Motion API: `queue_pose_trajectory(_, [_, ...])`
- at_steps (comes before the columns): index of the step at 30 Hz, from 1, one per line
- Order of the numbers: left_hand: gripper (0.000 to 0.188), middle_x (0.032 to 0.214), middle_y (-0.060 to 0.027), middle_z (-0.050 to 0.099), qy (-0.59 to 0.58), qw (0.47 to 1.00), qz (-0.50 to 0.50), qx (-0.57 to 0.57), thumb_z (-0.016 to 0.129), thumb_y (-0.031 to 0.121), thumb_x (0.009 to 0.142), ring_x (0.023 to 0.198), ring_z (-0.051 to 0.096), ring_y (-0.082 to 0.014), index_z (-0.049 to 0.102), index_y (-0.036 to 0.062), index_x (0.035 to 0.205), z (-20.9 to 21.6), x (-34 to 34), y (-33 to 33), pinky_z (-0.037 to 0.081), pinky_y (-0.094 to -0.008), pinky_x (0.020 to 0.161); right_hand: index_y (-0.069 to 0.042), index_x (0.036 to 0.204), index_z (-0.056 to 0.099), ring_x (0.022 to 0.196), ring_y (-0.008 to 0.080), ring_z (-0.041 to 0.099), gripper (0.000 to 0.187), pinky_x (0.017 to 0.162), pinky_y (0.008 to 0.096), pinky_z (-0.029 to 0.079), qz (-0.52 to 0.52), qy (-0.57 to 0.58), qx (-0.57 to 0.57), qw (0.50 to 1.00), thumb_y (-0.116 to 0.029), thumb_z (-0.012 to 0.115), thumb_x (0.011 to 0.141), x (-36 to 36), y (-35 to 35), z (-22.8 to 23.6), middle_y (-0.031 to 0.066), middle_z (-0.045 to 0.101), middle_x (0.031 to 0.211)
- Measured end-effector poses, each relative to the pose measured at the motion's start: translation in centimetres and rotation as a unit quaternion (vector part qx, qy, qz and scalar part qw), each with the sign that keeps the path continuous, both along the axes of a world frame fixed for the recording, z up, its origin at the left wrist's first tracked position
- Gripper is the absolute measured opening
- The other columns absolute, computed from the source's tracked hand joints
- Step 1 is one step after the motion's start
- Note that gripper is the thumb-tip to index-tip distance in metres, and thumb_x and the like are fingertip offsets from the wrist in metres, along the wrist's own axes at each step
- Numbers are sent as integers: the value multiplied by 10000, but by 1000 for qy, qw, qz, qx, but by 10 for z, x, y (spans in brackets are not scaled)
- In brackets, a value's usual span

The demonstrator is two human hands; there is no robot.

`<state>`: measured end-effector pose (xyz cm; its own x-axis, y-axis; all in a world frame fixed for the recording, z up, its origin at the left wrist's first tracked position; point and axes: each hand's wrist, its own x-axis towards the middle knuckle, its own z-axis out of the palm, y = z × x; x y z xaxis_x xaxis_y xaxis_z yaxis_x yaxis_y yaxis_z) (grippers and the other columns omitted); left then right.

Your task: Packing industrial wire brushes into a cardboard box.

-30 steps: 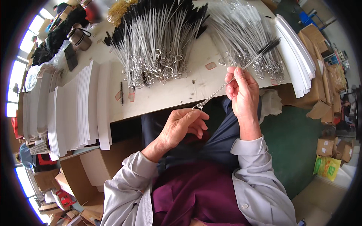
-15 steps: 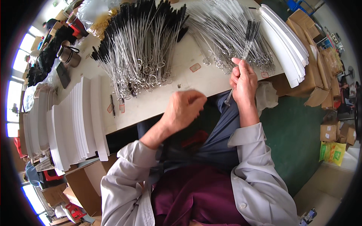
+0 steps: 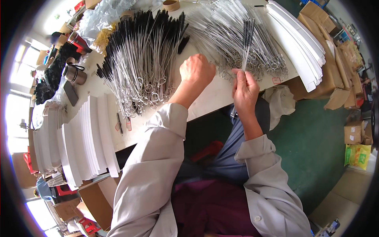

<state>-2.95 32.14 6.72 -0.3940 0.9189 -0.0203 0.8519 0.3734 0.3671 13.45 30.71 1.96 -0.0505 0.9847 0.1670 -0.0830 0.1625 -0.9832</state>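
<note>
My right hand (image 3: 244,93) is closed around several thin wire brushes. Their black bristle ends (image 3: 248,33) point away from me, and the wire loops (image 3: 234,114) hang below the hand. My left hand (image 3: 197,71) is over the table between two piles of brushes, with its back turned up and its fingers curled in. What those fingers hold, if anything, is hidden. To its left lies a big pile of black-bristled brushes (image 3: 138,59), loops toward me. Beyond my right hand spreads a pile of pale-bristled brushes (image 3: 225,31).
White folded card strips (image 3: 296,43) line the table's right end, beside cardboard boxes (image 3: 335,75). More white strips (image 3: 92,134) stand at the left. A metal flask (image 3: 75,74), a dark flat block (image 3: 71,93) and plastic bags (image 3: 104,19) sit at the far left.
My left hand has moved forward from the table's near edge to a place over the tabletop. My right hand, still gripping the brushes, has shifted slightly left and nearer. The view has also shifted a little.
</note>
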Motion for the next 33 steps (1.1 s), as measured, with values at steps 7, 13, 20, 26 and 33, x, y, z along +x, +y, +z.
queue_pose_trajectory(7, [264,913,-209,766,-80,990,43,-108,698,212,778,969,758,-313,778,-11,893,8,-11,13,601,-389,861,32,1003,683,562,31,378,275,511,236,300,12,35,6,999,-175,530,1100,4,3,-10,-68,450,632])
queue_pose_trajectory(13, [222,773,-185,748,-131,977,39,-163,669,158,733,697,766,-293,750,-33,811,19,-18,-16,621,-353,749,0,1050,691,510,12,393,278,459,206,302,-7,-28,64,998,-208,518,1112,3,5,-13,-68,462,631])
queue_pose_trajectory(20, [189,753,-192,701,-361,931,46,-19,676,104,851,581,702,-228,595,-57,793,10,-24,-51,595,-339,484,9,1028,695,533,79,519,285,501,258,423,13,-35,18,999,-214,531,1099,-1,-2,-1,2,558,654])
queue_pose_trajectory(26, [160,792,-189,704,-547,833,74,28,663,78,922,560,676,-221,560,-45,922,11,-25,-73,590,-335,495,37,1058,675,574,148,646,304,546,290,556,42,-42,-15,998,-212,505,1105,-3,6,-4,67,623,719])
queue_pose_trajectory(33, [160,808,-188,715,-585,805,82,57,655,72,929,565,678,-225,559,-50,967,12,-10,-101,596,-338,544,58,1023,676,675,234,742,298,608,329,617,64,-28,-69,995,-183,512,1082,-13,25,3,116,663,761])
